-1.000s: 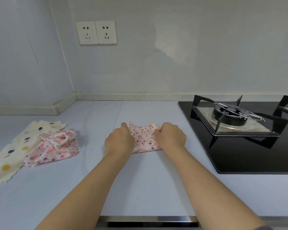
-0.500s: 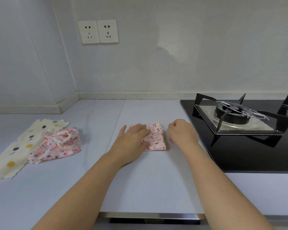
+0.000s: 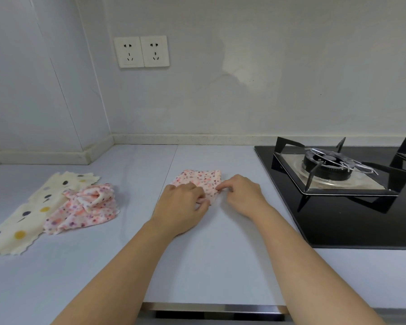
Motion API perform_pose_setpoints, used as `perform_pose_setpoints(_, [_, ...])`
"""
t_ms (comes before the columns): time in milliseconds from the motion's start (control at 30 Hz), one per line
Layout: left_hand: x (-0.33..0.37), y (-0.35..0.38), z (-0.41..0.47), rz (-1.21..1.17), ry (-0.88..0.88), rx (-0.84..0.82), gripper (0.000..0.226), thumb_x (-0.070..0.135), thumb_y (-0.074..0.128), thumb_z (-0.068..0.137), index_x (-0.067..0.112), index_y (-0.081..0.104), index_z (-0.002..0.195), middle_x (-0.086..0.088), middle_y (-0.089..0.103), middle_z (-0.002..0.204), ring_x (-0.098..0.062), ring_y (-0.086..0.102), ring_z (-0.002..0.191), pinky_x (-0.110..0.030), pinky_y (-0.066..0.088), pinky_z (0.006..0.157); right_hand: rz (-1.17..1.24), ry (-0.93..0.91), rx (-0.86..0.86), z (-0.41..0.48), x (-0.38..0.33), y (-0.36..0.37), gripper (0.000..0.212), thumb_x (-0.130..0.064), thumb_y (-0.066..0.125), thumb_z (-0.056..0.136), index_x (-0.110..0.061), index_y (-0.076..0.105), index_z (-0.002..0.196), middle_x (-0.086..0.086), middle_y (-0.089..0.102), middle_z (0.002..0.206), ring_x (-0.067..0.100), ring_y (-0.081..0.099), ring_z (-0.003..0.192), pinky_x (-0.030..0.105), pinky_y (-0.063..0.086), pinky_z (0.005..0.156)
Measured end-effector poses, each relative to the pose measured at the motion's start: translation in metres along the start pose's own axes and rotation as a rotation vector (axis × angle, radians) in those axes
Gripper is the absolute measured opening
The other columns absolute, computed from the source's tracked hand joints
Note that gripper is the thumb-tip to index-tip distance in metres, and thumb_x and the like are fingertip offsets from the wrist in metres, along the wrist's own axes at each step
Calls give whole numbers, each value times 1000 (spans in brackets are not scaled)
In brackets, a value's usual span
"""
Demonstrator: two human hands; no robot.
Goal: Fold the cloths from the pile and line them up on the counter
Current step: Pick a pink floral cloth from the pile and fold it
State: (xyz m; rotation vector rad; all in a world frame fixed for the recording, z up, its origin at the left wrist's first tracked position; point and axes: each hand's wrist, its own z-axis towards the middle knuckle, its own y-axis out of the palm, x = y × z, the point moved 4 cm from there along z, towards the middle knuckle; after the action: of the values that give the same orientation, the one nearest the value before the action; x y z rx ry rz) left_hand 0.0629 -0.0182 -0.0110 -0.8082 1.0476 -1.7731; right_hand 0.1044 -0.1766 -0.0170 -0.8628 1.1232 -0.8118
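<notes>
On the counter (image 3: 220,266), at about 9 o'clock, a cream dotted cloth (image 3: 21,219) lies flat, and a crumpled pink flowered cloth (image 3: 85,212) rests on its right edge. In the middle, toward 12 o'clock, lies the small folded cloth (image 3: 201,180); the left hand (image 3: 181,207) covers its near left part and pinches the near edge with curled fingers, and the right hand (image 3: 242,195) pinches its right edge with the fingertips. The gas stove (image 3: 326,161) stands at 3 o'clock, apart from the hands.
</notes>
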Motion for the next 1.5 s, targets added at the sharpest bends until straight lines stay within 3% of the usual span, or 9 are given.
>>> perform_pose_setpoints(133, [-10,-1,0,93,-133,79,45,47,28,90,18,62,90,2,64,92,-21,58,89,-39,35,92,18,-19,67,-4,-4,-7,43,1,44,86,-28,68,107,-3,40,144,18,31,135,43,11,115])
perform_pose_setpoints(300, [-2,0,1,73,-64,0,27,44,47,90,20,59,88,1,60,90,-20,50,79,-32,34,77,126,-101,-94,-8,-13,3,75,14,31,81,-26,34,145,-7,17,159,12,4,148,46,-4,118])
perform_pose_setpoints(467, [-12,-2,0,-17,-121,17,23,38,57,87,19,47,81,5,52,81,-19,42,70,-30,35,87,65,-81,-154,-7,-13,8,68,8,31,85,-28,41,141,-8,31,154,16,17,145,54,-5,115])
perform_pose_setpoints(667, [-23,-1,-1,-17,-148,-19,20,33,54,92,16,58,101,3,60,98,-21,58,88,-39,24,112,131,4,-18,-2,-5,4,47,-14,52,87,-29,50,131,-3,53,126,19,48,121,53,13,114])
perform_pose_setpoints(900, [-26,-19,-3,-253,-262,201,11,25,51,92,16,57,95,-2,62,80,-28,53,74,-31,34,62,353,-129,71,-1,-12,3,35,-18,68,78,-18,63,113,-2,61,119,17,54,111,41,39,101])
perform_pose_setpoints(1067, [-29,-31,-1,-566,-146,270,31,28,57,88,28,48,118,13,56,110,-8,54,99,-27,43,80,755,-67,194,-6,-18,-13,4,-4,63,82,-4,60,79,-3,50,67,8,43,63,26,36,61])
perform_pose_setpoints(1200, [-19,-39,4,-428,94,216,43,22,66,80,30,49,120,18,49,116,-6,54,100,-36,49,83,982,-58,128,-14,-28,-20,9,-10,64,87,-19,68,88,-2,69,85,7,65,78,24,52,71])
perform_pose_setpoints(1333, [-16,-51,9,-430,67,320,31,16,68,83,23,58,111,13,58,106,-5,55,92,-36,49,84,1099,-28,12,-16,-28,-20,10,-16,64,90,-23,67,97,0,72,98,15,69,94,28,56,77])
perform_pose_setpoints(1500, [-18,-65,15,-468,-1,152,12,17,70,82,23,63,88,10,59,100,-8,59,90,-24,50,76,1174,16,-143,-17,-30,-19,9,-11,58,91,-14,65,96,11,70,97,27,66,92,37,52,77])
